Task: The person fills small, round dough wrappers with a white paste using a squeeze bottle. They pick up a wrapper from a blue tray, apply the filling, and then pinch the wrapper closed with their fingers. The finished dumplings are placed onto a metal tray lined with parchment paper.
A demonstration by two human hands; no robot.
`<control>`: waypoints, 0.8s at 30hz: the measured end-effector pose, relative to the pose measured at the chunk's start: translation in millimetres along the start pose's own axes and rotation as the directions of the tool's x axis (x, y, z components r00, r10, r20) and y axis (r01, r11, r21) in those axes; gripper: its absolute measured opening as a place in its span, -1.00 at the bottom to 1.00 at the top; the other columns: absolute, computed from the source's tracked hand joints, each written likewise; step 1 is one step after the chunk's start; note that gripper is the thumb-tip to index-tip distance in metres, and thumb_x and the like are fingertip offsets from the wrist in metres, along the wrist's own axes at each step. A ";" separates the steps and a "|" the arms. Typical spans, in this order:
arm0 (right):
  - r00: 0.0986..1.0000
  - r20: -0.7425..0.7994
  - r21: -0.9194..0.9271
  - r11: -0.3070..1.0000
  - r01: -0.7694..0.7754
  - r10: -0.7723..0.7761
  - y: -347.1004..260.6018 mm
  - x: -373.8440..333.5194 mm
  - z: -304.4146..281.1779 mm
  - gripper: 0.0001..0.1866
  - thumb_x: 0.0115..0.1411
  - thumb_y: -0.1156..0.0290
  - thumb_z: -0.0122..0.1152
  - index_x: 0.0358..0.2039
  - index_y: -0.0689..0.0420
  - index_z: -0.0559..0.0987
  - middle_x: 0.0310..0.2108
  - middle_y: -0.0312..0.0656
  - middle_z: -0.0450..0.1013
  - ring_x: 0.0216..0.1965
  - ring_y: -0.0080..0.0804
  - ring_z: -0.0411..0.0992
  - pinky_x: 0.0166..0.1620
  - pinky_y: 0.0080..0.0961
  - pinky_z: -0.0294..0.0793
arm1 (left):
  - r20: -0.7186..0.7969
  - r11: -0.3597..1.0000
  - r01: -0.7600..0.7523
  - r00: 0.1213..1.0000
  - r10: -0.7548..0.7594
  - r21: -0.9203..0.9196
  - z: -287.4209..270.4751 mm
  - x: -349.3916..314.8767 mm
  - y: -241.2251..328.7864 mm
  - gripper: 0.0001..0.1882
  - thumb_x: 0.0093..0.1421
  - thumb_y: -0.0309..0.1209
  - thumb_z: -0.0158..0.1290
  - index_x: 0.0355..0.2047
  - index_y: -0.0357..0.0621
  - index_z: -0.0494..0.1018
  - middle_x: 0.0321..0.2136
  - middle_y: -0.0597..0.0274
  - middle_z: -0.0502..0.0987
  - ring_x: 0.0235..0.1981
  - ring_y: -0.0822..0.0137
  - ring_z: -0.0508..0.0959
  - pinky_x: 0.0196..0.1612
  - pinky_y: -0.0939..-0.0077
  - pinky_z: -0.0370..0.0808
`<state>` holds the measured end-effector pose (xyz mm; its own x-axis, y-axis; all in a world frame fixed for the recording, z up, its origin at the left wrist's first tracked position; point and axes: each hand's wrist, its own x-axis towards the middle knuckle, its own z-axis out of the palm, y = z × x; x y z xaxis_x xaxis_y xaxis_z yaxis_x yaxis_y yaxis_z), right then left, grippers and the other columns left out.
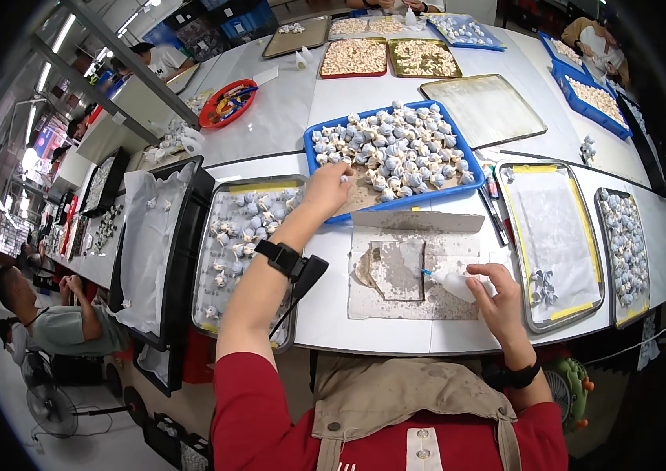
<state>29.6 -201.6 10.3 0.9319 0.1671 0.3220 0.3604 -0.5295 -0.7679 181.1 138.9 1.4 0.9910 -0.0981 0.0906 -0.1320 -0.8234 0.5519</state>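
My left hand [329, 188] reaches over the left side of a blue tray [313, 161], which is heaped with small grey-and-cream figures [404, 141]. Its fingers are pinched on what looks like one small figure, mostly hidden by the fingertips. In my right hand [499, 302] is a white squeeze bottle [452, 282], tilted so its thin blue nozzle points left. The bottle is over a stained cardboard sheet [459, 308] with a square frame marked on it. To the left, a metal tray [227, 306] bears several more of these figures, spaced apart.
Right of the cardboard lie pens [494, 216] and a paper-lined tray [549, 243] with a few grey pieces. A full tray [623, 251] stands beyond it. Black crates [195, 212] flank the left side. Farther back are a red basket [211, 114], an unfilled tray [484, 110] and co-workers.
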 end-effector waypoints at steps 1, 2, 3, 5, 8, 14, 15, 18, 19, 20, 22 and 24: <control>1.000 -0.002 -0.017 1.000 -0.021 0.021 -0.1 -0.6 -1.8 -0.79 0.05 0.48 0.26 -0.26 0.23 0.56 -0.31 -0.11 0.52 -0.23 -0.22 0.45 -0.20 -0.40 0.42 | -0.013 0.987 0.055 0.998 -0.058 -0.150 -0.7 -4.8 12.0 -0.73 0.18 -0.37 0.05 -0.09 -0.03 0.48 -0.33 0.04 0.56 -0.32 0.32 0.56 -0.25 0.47 0.50; 0.999 0.010 0.021 0.999 -0.048 0.047 8.7 -2.4 0.5 -0.67 0.04 0.35 0.30 -0.20 0.22 0.53 -0.27 -0.11 0.50 -0.19 -0.19 0.40 -0.14 -0.35 0.37 | 0.078 0.916 0.111 0.993 -0.087 -0.386 -4.4 -14.3 24.5 -0.74 0.22 -0.36 0.01 -0.07 -0.05 0.46 -0.30 0.07 0.56 -0.31 0.37 0.56 -0.25 0.52 0.50; 0.998 0.047 -0.028 0.999 -0.037 0.039 9.9 -1.7 0.0 -0.65 0.02 0.32 0.31 -0.20 0.22 0.53 -0.28 -0.12 0.49 -0.20 -0.18 0.40 -0.13 -0.34 0.35 | 0.174 0.790 0.186 0.979 -0.102 -0.585 -14.4 -31.7 38.3 -0.74 0.27 -0.34 -0.04 -0.05 -0.06 0.44 -0.28 0.10 0.56 -0.31 0.42 0.55 -0.25 0.58 0.50; 0.991 0.135 -0.117 0.993 -0.005 0.020 9.9 -0.1 2.2 -0.61 0.00 0.25 0.33 -0.20 0.20 0.53 -0.31 -0.13 0.48 -0.21 -0.17 0.38 -0.12 -0.33 0.31 | 0.331 0.469 0.330 0.940 -0.084 -0.819 -25.4 -72.7 60.1 -0.73 0.34 -0.33 -0.13 -0.03 -0.12 0.42 -0.23 0.14 0.55 -0.30 0.47 0.55 -0.24 0.66 0.51; 0.981 0.194 -0.160 0.987 0.001 0.031 14.2 -5.6 6.6 -0.58 -0.06 0.21 0.38 -0.22 0.15 0.54 -0.35 -0.14 0.47 -0.25 -0.17 0.36 -0.10 -0.31 0.24 | 0.459 0.177 0.451 0.888 0.006 -0.875 -22.9 -128.6 81.3 -0.71 0.32 -0.37 -0.10 0.00 -0.23 0.37 -0.06 0.17 0.47 -0.19 0.41 0.55 -0.19 0.70 0.53; 0.985 0.129 0.021 0.992 -0.121 0.118 9.2 -12.5 8.9 -0.65 0.00 0.32 0.35 -0.21 0.19 0.53 -0.36 -0.13 0.49 -0.34 -0.28 0.45 -0.21 -0.43 0.39 | 0.542 -0.259 0.544 0.836 0.086 -0.798 30.2 -165.7 91.6 -0.69 0.27 -0.45 -0.02 0.02 -0.22 0.35 -0.14 0.20 0.47 -0.21 0.40 0.55 -0.13 0.67 0.52; 0.979 0.111 0.132 0.974 -0.185 0.171 7.5 -13.3 7.9 -0.67 0.02 0.35 0.34 -0.21 0.20 0.52 -0.36 -0.13 0.49 -0.36 -0.32 0.47 -0.25 -0.47 0.42 | 0.547 -0.270 0.544 0.834 0.071 -0.794 36.2 -165.9 94.9 -0.68 0.28 -0.45 -0.02 0.03 -0.22 0.34 -0.15 0.20 0.48 -0.22 0.40 0.55 -0.14 0.67 0.53; 0.975 0.074 0.213 0.952 -0.219 0.208 1.4 -14.3 -3.7 -0.71 0.07 0.40 0.30 -0.21 0.24 0.51 -0.36 -0.17 0.49 -0.37 -0.47 0.49 -0.35 -0.58 0.44 | 0.509 -0.210 0.514 0.857 0.084 -0.831 54.4 -165.7 101.3 -0.67 0.31 -0.39 -0.08 0.07 -0.19 0.31 -0.18 0.21 0.49 -0.24 0.45 0.53 -0.19 0.69 0.53; 0.974 0.061 0.256 0.940 -0.226 0.217 1.6 -15.7 -5.5 -0.71 0.08 0.41 0.30 -0.21 0.24 0.50 -0.36 -0.18 0.49 -0.36 -0.51 0.48 -0.34 -0.60 0.44 | 0.498 -0.207 0.505 0.863 0.088 -0.838 59.7 -166.2 101.2 -0.66 0.32 -0.38 -0.09 0.08 -0.20 0.29 -0.18 0.18 0.49 -0.23 0.44 0.53 -0.19 0.70 0.53; 0.972 0.050 0.297 0.926 -0.232 0.228 2.0 -18.1 -7.2 -0.71 0.08 0.42 0.30 -0.21 0.24 0.49 -0.35 -0.20 0.49 -0.35 -0.55 0.47 -0.34 -0.62 0.43 | 0.487 -0.203 0.495 0.868 0.092 -0.845 64.3 -167.0 101.2 -0.65 0.32 -0.37 -0.10 0.08 -0.22 0.27 -0.17 0.16 0.49 -0.23 0.43 0.53 -0.19 0.70 0.54; 0.971 0.036 0.358 0.904 -0.234 0.238 1.0 -21.5 -9.4 -0.71 0.08 0.43 0.30 -0.21 0.25 0.48 -0.35 -0.22 0.49 -0.34 -0.60 0.45 -0.33 -0.66 0.43 | 0.483 -0.249 0.494 0.869 0.107 -0.833 64.4 -166.6 103.6 -0.65 0.32 -0.37 -0.10 0.07 -0.21 0.27 -0.16 0.12 0.48 -0.22 0.43 0.53 -0.20 0.71 0.53; 0.970 0.034 0.391 0.890 -0.234 0.240 -3.3 -23.9 -12.7 -0.71 0.08 0.45 0.31 -0.21 0.25 0.47 -0.34 -0.24 0.49 -0.33 -0.63 0.44 -0.33 -0.69 0.42 | 0.496 -0.352 0.509 0.858 0.134 -0.785 60.0 -164.9 107.8 -0.68 0.32 -0.37 -0.08 0.04 -0.18 0.29 -0.15 0.12 0.48 -0.23 0.44 0.52 -0.22 0.73 0.53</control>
<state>5.6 -214.4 12.1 0.9920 0.0629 0.1095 0.1195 -0.1857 -0.9753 4.7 32.8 -3.8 0.8428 -0.4717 -0.2592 0.5348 0.6792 0.5026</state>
